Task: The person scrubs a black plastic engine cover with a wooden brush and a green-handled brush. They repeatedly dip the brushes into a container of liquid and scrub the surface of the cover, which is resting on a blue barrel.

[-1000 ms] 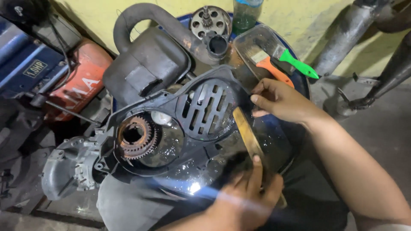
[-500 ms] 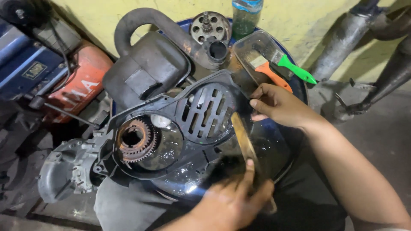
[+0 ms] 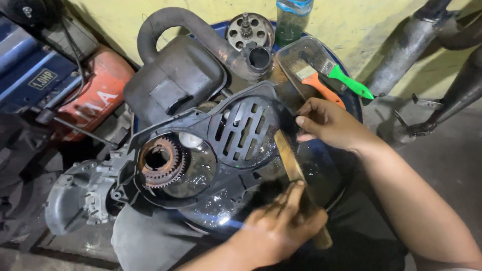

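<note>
A black plastic engine cover [image 3: 201, 150] with a slotted grille and a rusty toothed ring [image 3: 160, 160] lies tilted over a blue basin [image 3: 324, 173] of dark liquid. My right hand [image 3: 329, 125] grips the cover's right edge. My left hand [image 3: 281, 228] is closed on a wooden-handled brush [image 3: 287, 155], whose handle lies across the cover's lower right part. The bristles are hidden under my fingers.
Behind the basin sit a dark grey air box with a curved pipe [image 3: 175, 75], a round metal part [image 3: 248, 30], a bottle [image 3: 292, 17] and a clear tray holding an orange brush [image 3: 324, 88] and a green brush [image 3: 349, 80]. A grey engine casing [image 3: 75, 200] lies left; exhaust pipes [image 3: 406, 45] lean right.
My left hand has shifted slightly with the brush over the cover's lower edge. My right hand keeps its hold on the cover's edge.
</note>
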